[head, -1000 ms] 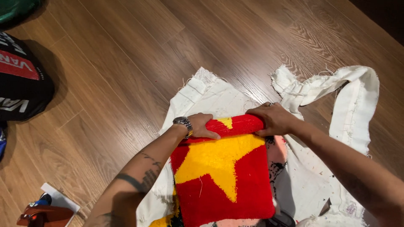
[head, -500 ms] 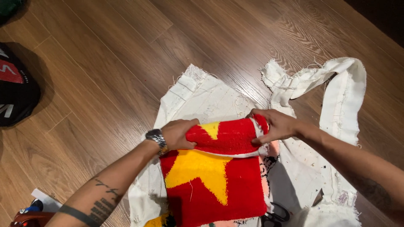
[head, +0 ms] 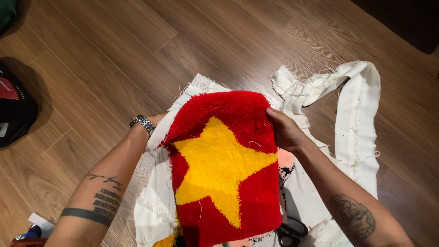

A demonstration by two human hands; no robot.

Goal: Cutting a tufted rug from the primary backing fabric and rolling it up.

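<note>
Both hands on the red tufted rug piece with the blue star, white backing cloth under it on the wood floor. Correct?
Not quite: the star is yellow, not blue, as the head view shows. The left hand and the right hand do grip the red tufted rug piece at its side edges, with the white backing cloth under it on the wood floor.
</note>
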